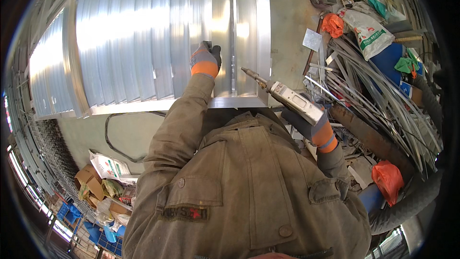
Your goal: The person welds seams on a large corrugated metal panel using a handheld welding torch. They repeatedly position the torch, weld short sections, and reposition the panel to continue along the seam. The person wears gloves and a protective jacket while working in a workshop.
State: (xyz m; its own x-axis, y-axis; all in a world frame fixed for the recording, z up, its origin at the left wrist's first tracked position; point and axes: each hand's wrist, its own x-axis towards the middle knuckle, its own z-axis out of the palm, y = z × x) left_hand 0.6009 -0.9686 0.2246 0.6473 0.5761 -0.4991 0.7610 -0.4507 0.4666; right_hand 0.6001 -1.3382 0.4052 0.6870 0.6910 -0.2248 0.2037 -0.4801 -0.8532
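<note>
My left hand (205, 61), in a grey and orange glove with dark fingertips, rests over the slats of a silvery metal louvre panel (165, 72). Its fingers are closed; whatever they hold, if anything, is hidden from above. In my gloved right hand (320, 129) is a pale grey power screwdriver (292, 100), gripped at its rear. The tool's slim tip points up and left, over the panel's right frame (262, 29) near its lower corner. A gap cannot be judged between tip and metal.
Long metal offcuts (369, 86) lie heaped on the right, below white sacks (366, 31) and an orange bag (332, 25). A red bag (388, 181) sits lower right. At left, a black cable (109, 139) curves across the floor near cardboard boxes (88, 182).
</note>
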